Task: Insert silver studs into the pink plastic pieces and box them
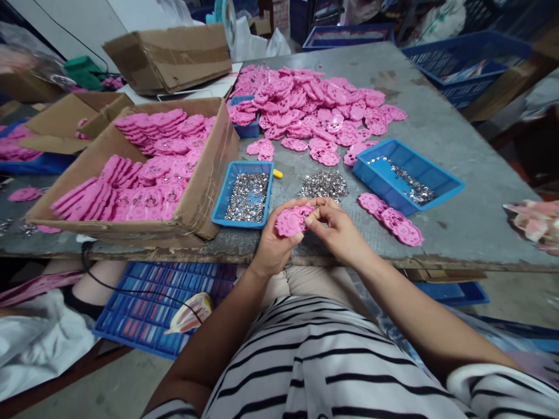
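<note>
A pink plastic piece (290,221) is held above the table's front edge. My left hand (274,241) grips it from the left, thumb below and fingers behind. The fingertips of my right hand (334,227) pinch at the piece's right end; anything small between them is hidden. Just behind my hands lies a pile of small silvery metal parts (325,185). To the left, a blue tray (216,205) holds more of these parts. Overlapping pink pieces (391,218) lie on the table to the right of my hands.
A cardboard box (198,201) of stacked pink pieces stands at the left. Behind is a large heap of pink pieces (310,105). A tilted blue tray (384,180) with metal parts stands at the right, and a yellow object (278,174) lies beside the left tray.
</note>
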A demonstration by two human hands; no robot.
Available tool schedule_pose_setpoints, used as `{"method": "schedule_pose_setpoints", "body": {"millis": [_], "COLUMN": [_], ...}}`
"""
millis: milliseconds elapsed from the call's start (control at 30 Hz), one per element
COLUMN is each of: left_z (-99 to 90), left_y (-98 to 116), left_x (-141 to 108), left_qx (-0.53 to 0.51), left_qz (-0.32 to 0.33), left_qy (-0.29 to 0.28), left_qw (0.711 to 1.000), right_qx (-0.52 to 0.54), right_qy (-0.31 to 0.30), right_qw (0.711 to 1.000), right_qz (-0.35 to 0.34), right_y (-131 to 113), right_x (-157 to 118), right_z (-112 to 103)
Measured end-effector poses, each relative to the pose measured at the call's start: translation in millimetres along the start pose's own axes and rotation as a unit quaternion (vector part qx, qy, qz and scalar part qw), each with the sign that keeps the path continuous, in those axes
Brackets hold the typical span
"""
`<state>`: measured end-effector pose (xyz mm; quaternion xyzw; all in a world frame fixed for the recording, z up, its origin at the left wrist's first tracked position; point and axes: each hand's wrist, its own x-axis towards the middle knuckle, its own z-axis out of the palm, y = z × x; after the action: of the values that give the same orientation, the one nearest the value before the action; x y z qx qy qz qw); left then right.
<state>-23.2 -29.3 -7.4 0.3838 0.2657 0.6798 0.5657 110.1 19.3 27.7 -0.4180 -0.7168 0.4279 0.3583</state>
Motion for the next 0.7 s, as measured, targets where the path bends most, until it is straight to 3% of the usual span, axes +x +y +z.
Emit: {"method": "schedule_pose_setpoints", "body": {"millis": [300, 700], "left_z": [-3.8, -3.7], "left_y": [-2.7, -7.9], "left_x": [1.3, 2.4], "left_qx": [0.036, 0.044], "left_qz": [0.016, 0.027], "left_qy": [-0.014, -0.008], "left_qw": [0.999, 0.999], "right_qx": [0.024, 0.010], "right_qy": [-0.019, 0.016], "right_qw": [0.999, 1.000], "right_qz": [0.025, 0.016], "right_y": [1.6, 10.9], "right_x": [3.1, -0.2], "right_z": [-1.6, 4.7]}}
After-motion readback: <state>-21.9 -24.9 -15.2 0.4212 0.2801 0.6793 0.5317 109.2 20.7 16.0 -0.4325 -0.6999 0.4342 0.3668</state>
